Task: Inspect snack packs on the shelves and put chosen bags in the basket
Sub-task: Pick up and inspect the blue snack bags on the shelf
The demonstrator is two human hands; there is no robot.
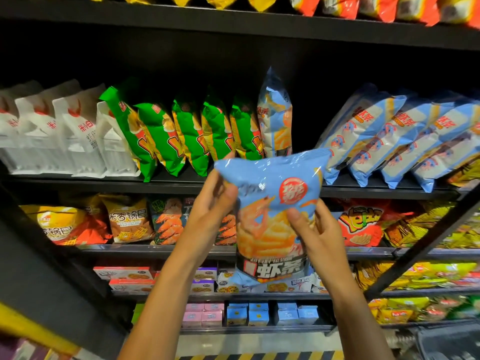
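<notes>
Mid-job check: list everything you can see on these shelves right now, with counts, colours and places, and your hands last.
held snack bag: one, light blue with shrimp picture, front centre, off the shelf
upright blue bag: one, light blue, middle shelf centre
leaning blue bags: about four, light blue and white, middle shelf right
green bags: about five, green, middle shelf, left of centre
white bags: about four, white with red marks, middle shelf left
yellow and orange bags: several, top shelf
mixed bags: several, orange, yellow, dark, shelf below the middle one
small boxes: several, pink and blue, lowest shelf
basket: not clearly in view
left hand: grips held snack bag's upper left
right hand: grips its right side
</notes>
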